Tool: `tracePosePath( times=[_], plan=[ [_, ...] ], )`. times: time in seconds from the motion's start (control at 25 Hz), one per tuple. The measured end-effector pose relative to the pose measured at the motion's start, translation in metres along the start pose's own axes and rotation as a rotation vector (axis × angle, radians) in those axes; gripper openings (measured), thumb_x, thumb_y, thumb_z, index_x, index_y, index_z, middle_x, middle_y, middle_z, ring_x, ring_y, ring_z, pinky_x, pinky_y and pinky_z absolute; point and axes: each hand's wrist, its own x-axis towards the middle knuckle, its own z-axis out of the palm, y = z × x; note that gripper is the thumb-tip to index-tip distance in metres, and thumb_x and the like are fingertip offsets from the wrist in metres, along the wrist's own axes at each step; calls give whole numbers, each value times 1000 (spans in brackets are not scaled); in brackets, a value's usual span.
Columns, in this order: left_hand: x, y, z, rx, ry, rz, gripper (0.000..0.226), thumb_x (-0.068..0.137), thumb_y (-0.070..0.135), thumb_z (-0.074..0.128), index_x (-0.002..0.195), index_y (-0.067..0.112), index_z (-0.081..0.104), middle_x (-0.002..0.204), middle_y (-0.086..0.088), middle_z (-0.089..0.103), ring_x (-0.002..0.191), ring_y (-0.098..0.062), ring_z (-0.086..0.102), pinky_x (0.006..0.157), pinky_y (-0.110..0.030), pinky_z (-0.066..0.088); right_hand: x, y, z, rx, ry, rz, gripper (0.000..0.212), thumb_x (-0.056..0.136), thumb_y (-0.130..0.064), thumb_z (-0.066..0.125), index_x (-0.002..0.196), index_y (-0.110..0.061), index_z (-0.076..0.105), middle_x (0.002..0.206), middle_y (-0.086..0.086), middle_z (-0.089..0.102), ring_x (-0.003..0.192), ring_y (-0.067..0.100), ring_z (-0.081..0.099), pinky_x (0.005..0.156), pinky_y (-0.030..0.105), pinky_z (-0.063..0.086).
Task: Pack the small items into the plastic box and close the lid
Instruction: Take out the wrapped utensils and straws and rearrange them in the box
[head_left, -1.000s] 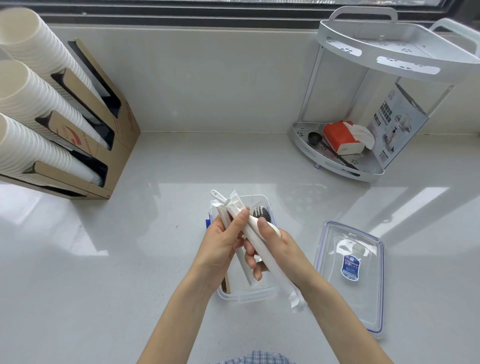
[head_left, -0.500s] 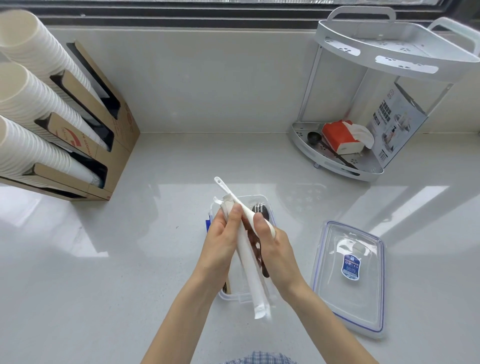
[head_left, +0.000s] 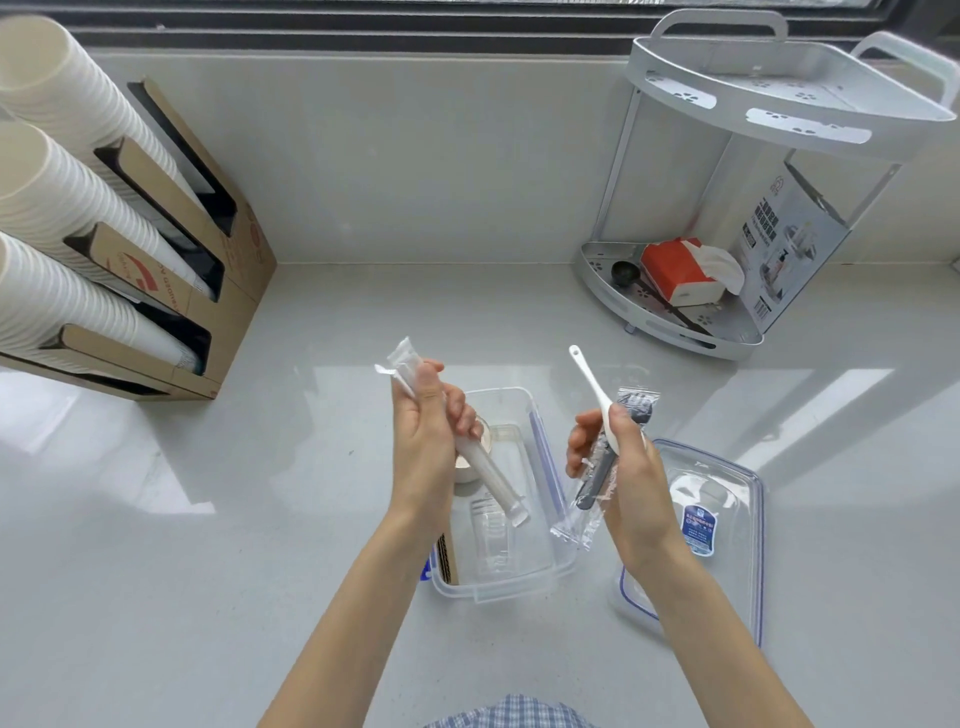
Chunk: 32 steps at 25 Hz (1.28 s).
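The clear plastic box (head_left: 524, 587) stands open on the counter between my hands, with a small clear cup and a brown packet inside. My left hand (head_left: 428, 441) is over its left side, shut on long white wrapped utensils (head_left: 488, 475) that slant down into the box. My right hand (head_left: 618, 462) is just right of the box, holding a white plastic spoon (head_left: 592, 387) and a black spoon in a clear wrapper (head_left: 597, 478). The clear lid (head_left: 727, 525) with a blue label lies flat on the counter to the right.
A cardboard dispenser (head_left: 228, 291) with stacks of white paper cups (head_left: 57, 208) fills the left. A white two-tier corner rack (head_left: 675, 317) at the back right holds a red tissue pack, a black scoop and a printed box.
My hands were together holding one bundle over the box. They have pulled apart: the left keeps the white wrapped utensils, the right has taken the white spoon and wrapped black spoon rightwards.
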Motion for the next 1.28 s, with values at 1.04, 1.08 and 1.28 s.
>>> tracePosePath(
  times=[1.04, 1.08, 1.28],
  plan=[
    [-22, -84, 0, 993, -351, -344, 20, 94, 26, 32, 95, 8, 39, 79, -9, 51, 73, -23, 50, 67, -32, 40, -2, 16, -20, -118, -40, 47, 18, 83, -28, 46, 75, -18, 57, 45, -10, 31, 40, 5, 26, 39, 14, 30],
    [-22, -84, 1, 983, -338, -362, 20, 94, 26, 32, 96, 7, 38, 78, -8, 50, 73, -22, 49, 69, -34, 40, -2, 17, -21, -104, -48, 48, 21, 85, -32, 45, 76, -17, 57, 46, -9, 32, 41, 5, 26, 39, 14, 31],
    [-5, -90, 8, 904, -205, -528, 25, 93, 22, 32, 110, 4, 38, 76, -3, 45, 67, -15, 44, 72, -33, 42, -1, 18, -24, -96, -45, 62, 29, 93, -33, 40, 78, -17, 58, 48, -9, 35, 41, 7, 28, 42, 15, 33]
  ],
)
